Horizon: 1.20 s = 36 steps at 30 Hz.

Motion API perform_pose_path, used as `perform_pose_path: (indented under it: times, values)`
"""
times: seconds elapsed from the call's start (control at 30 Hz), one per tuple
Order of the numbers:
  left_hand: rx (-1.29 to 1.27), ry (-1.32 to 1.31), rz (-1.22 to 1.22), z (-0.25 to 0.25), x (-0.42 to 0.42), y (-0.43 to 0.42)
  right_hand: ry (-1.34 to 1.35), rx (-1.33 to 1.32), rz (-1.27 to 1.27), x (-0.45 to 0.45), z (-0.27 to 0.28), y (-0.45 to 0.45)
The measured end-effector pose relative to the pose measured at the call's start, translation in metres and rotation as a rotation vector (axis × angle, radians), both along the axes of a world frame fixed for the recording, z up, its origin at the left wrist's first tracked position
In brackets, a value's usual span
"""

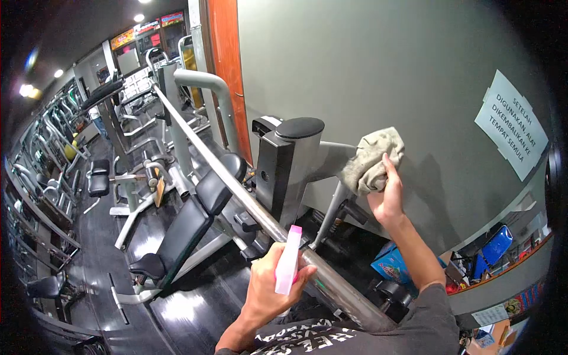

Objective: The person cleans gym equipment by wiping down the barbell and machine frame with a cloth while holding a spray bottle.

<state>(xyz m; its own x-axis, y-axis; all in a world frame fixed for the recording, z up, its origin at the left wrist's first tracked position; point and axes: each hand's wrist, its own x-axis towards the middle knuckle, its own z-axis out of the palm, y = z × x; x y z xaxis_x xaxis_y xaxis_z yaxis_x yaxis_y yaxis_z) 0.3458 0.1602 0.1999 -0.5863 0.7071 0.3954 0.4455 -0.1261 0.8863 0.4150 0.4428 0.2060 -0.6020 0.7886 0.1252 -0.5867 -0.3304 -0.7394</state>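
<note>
Spray bottle mostly hidden below

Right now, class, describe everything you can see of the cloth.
The cloth is dull greyish-beige and soft-looking, bunched into a crumpled wad with creases and darker patches. The right hand holds it up from below, one digit laid over its near side. It is raised before the grey wall, where a grey machine bar meets its outline; whether cloth and bar touch cannot be told.
</note>
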Motion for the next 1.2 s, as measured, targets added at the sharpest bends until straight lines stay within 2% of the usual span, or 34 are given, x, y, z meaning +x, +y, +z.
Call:
perform_pose_path:
  times: [0.07,0.1,0.13,0.17,0.23,0.27,0.33,0.4,0.43,0.5,0.57,0.6,0.67,0.7,0.77,0.8,0.83,0.9,0.97,1.0,1.07,1.2]
  values:
    - [-0.016,0.144,0.028,0.002,0.0,0.002,-0.03,0.168,-0.158,-0.018,0.008,-0.007]
    - [0.002,0.12,0.03,0.001,0.003,0.002,-0.014,0.334,-0.26,-0.029,0.013,-0.013]
    - [0.005,0.125,0.031,-0.001,0.004,0.003,-0.187,0.642,-0.397,-0.031,0.025,-0.023]
    - [0.011,0.14,0.044,-0.005,0.005,0.003,-0.19,0.699,-0.382,-0.04,0.023,-0.026]
    - [0.027,0.122,0.053,-0.004,0.007,0.005,-0.067,1.003,-0.569,-0.065,0.02,-0.03]
    - [0.029,0.125,0.052,-0.007,0.007,0.007,0.067,1.247,-0.772,-0.079,0.022,-0.033]
    - [0.044,0.063,0.046,-0.016,0.008,0.01,0.007,1.584,-0.797,-0.085,0.025,-0.044]
    - [0.059,0.051,0.047,-0.023,0.007,0.011,-0.218,1.848,-0.682,-0.087,0.014,-0.052]
    - [0.082,0.059,0.047,-0.025,0.006,0.012,-0.146,1.778,-0.751,-0.096,-0.012,-0.054]
    - [0.088,0.048,0.026,-0.033,0.006,0.009,-0.261,1.753,-0.63,-0.09,-0.062,-0.056]
    - [0.088,0.008,0.035,-0.036,0.007,0.008,-0.197,1.756,-0.472,-0.082,-0.109,-0.056]
    - [0.091,-0.032,0.044,-0.038,0.009,0.007,-0.203,1.754,-0.47,-0.074,-0.125,-0.057]
    - [0.126,0.024,0.037,-0.043,0.006,0.011,-0.274,1.935,-0.297,-0.06,-0.147,-0.054]
    - [0.163,0.083,0.034,-0.044,0.005,0.012,-0.274,1.934,-0.301,-0.056,-0.154,-0.046]
    - [0.132,0.014,0.035,-0.04,0.008,0.008,-0.261,1.771,-0.104,-0.052,-0.162,-0.031]
    - [0.101,-0.061,0.035,-0.038,0.009,0.006,-0.25,1.772,-0.109,-0.057,-0.158,-0.032]
    - [0.103,-0.053,0.038,-0.036,0.009,0.004,-0.102,1.517,-0.278,-0.062,-0.145,-0.034]
    - [0.033,-0.078,0.02,-0.034,0.009,0.002,0.046,1.232,-0.528,-0.073,-0.11,-0.038]
    - [0.098,-0.069,0.03,-0.039,0.007,0.005,0.015,1.409,-0.614,-0.089,-0.032,-0.055]
    - [0.158,-0.065,0.04,-0.044,0.008,0.005,-0.025,1.604,-0.59,-0.098,-0.013,-0.063]
    - [0.154,-0.063,0.035,-0.049,0.008,0.003,-0.016,1.795,-0.725,-0.113,-0.032,-0.067]
    - [0.202,-0.073,0.017,-0.047,0.008,-0.004,-0.002,1.828,-0.632,-0.104,-0.097,-0.06]
